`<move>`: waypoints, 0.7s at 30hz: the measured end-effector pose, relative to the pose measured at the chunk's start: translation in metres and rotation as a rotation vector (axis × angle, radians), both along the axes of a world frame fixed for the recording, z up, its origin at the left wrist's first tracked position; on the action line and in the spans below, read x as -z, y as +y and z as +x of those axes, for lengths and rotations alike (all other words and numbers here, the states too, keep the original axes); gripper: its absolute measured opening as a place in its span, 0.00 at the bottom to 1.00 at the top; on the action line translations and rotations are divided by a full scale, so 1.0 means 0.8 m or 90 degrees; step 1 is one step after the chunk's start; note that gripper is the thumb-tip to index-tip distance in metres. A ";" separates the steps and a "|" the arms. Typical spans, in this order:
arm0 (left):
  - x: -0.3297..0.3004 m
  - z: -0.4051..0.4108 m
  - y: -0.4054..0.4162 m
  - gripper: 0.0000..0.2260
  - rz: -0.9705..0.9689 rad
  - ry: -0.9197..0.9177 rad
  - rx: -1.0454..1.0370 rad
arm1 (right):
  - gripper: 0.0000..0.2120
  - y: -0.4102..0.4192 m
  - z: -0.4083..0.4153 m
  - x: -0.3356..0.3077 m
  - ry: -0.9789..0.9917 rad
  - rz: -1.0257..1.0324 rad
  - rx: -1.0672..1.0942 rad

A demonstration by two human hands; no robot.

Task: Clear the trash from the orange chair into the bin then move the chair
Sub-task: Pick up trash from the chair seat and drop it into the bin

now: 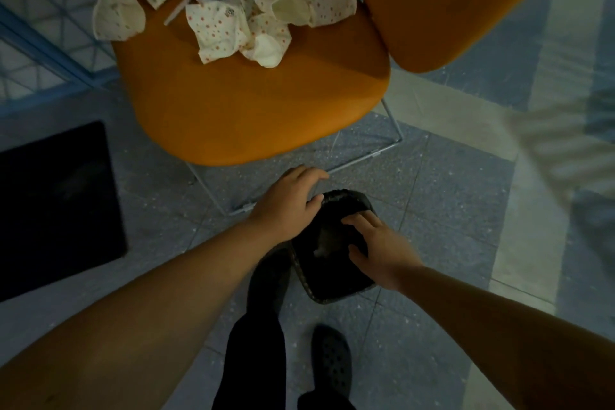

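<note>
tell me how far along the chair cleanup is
Nothing looks binned yet: the crumpled paper cups lie piled on the orange chair. In hand: the left hand and right hand hold the black bin on the floor in front of the chair. Left: moving all the trash into the bin, then shifting the chair.

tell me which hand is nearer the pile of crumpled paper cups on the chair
Left. The left hand rests on the black bin's far rim, closest to the orange chair and the paper cups. The right hand holds the bin's near-right side, farther back.
</note>
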State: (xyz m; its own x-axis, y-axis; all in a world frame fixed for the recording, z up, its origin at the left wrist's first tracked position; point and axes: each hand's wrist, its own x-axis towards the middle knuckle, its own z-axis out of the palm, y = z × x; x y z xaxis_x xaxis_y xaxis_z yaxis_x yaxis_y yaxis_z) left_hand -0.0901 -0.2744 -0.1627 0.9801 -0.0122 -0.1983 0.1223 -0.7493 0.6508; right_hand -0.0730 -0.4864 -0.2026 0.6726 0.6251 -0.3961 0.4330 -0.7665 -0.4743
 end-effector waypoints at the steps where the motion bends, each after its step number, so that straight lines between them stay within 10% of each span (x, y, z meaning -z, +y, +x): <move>1: -0.011 0.001 0.000 0.14 -0.004 -0.015 -0.008 | 0.22 0.006 0.005 -0.010 -0.021 0.029 0.001; 10: -0.147 0.044 0.050 0.12 0.102 -0.264 -0.042 | 0.10 0.082 0.081 -0.150 -0.140 0.360 0.061; 21: -0.186 0.145 0.227 0.09 0.056 -0.290 -0.305 | 0.12 0.219 0.193 -0.206 -0.200 0.379 -0.007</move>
State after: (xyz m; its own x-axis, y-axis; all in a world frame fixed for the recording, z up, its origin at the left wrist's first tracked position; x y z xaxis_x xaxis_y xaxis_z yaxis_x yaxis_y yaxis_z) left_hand 0.0256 -0.0928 -0.0136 0.8594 0.4426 0.2560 0.1826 -0.7333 0.6550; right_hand 0.0814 -0.3108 -0.0382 0.6920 0.6840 0.2310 0.6255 -0.4084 -0.6648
